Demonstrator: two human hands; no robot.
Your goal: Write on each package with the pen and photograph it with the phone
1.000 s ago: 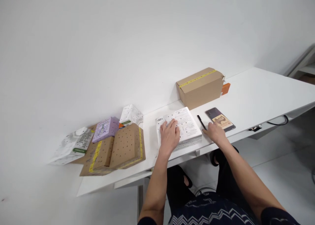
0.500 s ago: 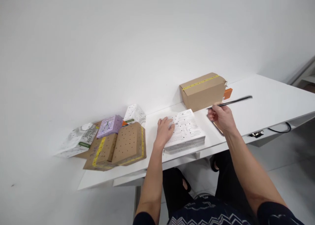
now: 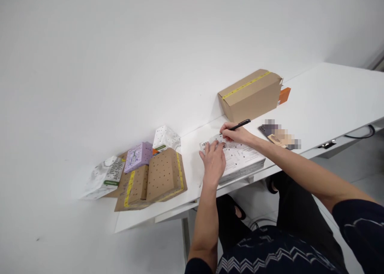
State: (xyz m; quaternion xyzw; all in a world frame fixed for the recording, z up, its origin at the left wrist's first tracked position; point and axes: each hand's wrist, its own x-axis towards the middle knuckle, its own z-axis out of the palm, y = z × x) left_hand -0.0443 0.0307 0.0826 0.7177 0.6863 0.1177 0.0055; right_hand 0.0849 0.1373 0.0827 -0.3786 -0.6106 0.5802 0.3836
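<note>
My right hand (image 3: 234,133) is closed around a black pen (image 3: 241,124), whose upper end sticks out to the right. It rests over the far part of a white printed box (image 3: 241,160) with dark marks on its top. My left hand (image 3: 213,159) lies on the left side of the same box, fingers spread and pressing on its top. The pen's tip is hidden behind my fingers, so contact with the box cannot be made out. A barcode shows just past my left fingertips.
Left on the white table (image 3: 327,102) sit brown dotted boxes (image 3: 163,172), a purple box (image 3: 138,156) and white boxes (image 3: 166,138). A long brown carton (image 3: 253,96) stands against the wall, an orange box (image 3: 284,95) beside it. Right of the printed box lies a phone (image 3: 265,130).
My right hand has carried the pen leftward from above the table's right side onto the printed box. My left hand stays on the box, and the phone is now uncovered. The view has shifted.
</note>
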